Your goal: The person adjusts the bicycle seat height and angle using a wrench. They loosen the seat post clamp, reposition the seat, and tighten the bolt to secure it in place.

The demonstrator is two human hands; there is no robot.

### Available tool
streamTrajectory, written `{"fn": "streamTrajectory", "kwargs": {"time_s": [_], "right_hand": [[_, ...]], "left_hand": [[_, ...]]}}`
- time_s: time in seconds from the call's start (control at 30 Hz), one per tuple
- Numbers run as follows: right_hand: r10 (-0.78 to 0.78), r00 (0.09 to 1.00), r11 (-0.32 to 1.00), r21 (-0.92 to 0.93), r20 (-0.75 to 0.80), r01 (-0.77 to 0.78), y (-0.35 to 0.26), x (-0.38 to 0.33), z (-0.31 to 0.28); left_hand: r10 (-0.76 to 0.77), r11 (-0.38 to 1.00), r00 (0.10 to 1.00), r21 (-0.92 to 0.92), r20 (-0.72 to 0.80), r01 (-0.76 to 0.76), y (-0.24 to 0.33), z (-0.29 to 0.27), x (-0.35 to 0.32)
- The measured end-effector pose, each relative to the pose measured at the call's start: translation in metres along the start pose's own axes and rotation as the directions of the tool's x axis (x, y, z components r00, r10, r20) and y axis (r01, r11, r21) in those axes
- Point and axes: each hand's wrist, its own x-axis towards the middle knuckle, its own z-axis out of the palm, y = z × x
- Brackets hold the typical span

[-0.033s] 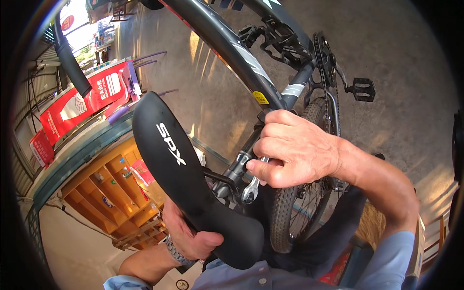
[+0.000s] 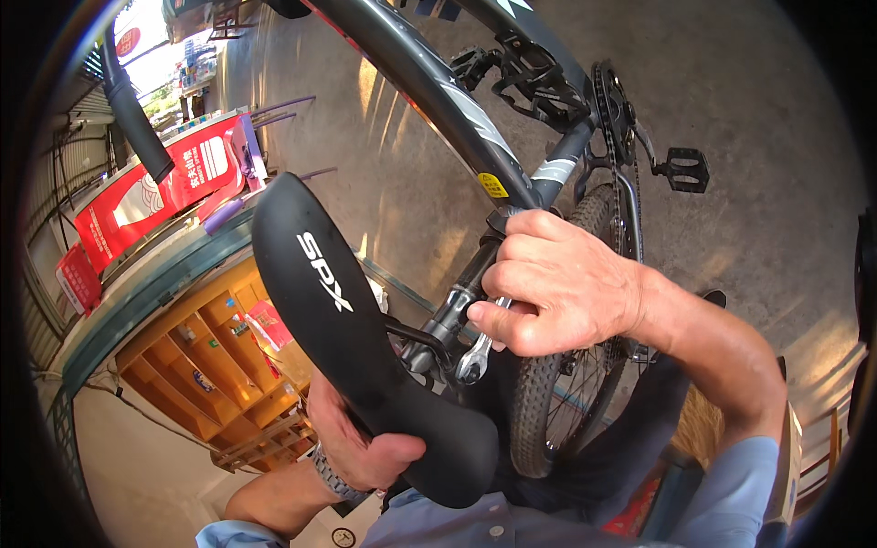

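A black bicycle saddle with white lettering lies across the middle, tilted on its seatpost. My left hand grips its lower left edge, thumb on top and fingers hidden underneath. My right hand is closed around the handle of a shiny wrench. The wrench's head sits at the saddle clamp under the saddle, but the bolt itself cannot be made out. The dark bicycle frame runs up and away from the seatpost.
Below my right hand stands the rear wheel. A pedal and the chainring are at the upper right, over the concrete floor. At the left are a handlebar grip, a red box and a wooden shelf unit.
Hardly anything differs: my right forearm has shifted very slightly, while the saddle and my left hand keep their places.
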Motion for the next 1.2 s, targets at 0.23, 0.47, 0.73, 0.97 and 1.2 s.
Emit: {"fn": "streamTrajectory", "kwargs": {"time_s": [0.23,0.47,0.73,0.97,1.2], "right_hand": [[0.054,0.998,0.981,-0.187,-0.026,-0.058,-0.013,0.003,0.004],[0.216,0.967,0.952,-0.192,-0.135,-0.239,-0.033,-0.008,0.018],[0.397,0.879,0.884,-0.148,-0.265,-0.444,-0.058,-0.013,0.033],[0.474,0.816,0.814,-0.187,-0.331,-0.549,-0.076,-0.012,0.043],[0.512,0.735,0.747,-0.192,-0.445,-0.637,-0.091,-0.011,0.061]], "left_hand": [[-0.040,0.998,0.995,0.041,-0.087,0.044,0.006,0.003,0.003],[-0.027,0.999,0.994,0.022,-0.110,0.030,0.009,0.007,0.004],[0.052,0.994,0.990,0.100,-0.133,-0.038,0.003,0.009,0.006],[0.105,0.991,0.990,0.094,-0.100,-0.095,0.008,0.011,0.010],[0.038,0.998,0.995,-0.041,-0.096,-0.042,0.005,0.006,0.005]]}}
